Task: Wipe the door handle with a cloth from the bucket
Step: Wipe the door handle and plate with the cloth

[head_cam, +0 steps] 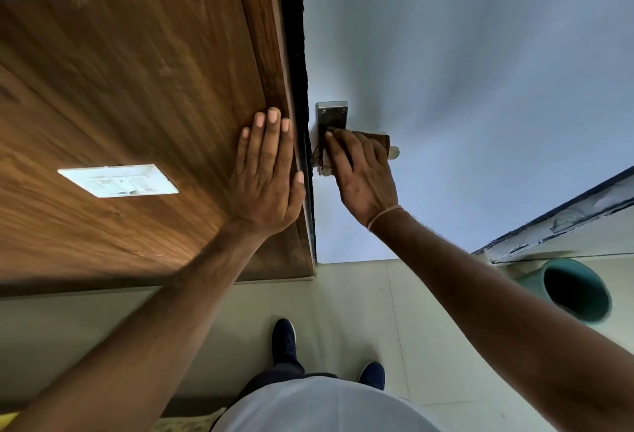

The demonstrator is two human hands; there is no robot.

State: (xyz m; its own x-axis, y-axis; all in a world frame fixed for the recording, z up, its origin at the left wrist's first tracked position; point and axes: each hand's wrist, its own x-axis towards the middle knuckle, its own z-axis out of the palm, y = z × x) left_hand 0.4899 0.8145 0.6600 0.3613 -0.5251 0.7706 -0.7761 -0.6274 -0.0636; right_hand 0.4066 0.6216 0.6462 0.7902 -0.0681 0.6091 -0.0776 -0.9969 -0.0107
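A steel door handle [332, 113] with a screwed back plate is fixed on the pale door [463, 71]. My right hand [363, 177] holds a brown cloth [379, 140] wrapped over the lever, so most of the lever is hidden; only its pale tip [394, 153] sticks out to the right. My left hand [266, 174] lies flat with straight fingers on the wooden wall panel [137, 88], just left of the door's dark edge. A teal bucket [576, 291] stands on the floor at the lower right.
A white switch plate [118, 180] is set in the wooden panel to the left. Pale floor tiles [360, 311] lie below, with my dark shoes [284, 342] on them. A wall base with peeling tape [566, 219] runs along the right.
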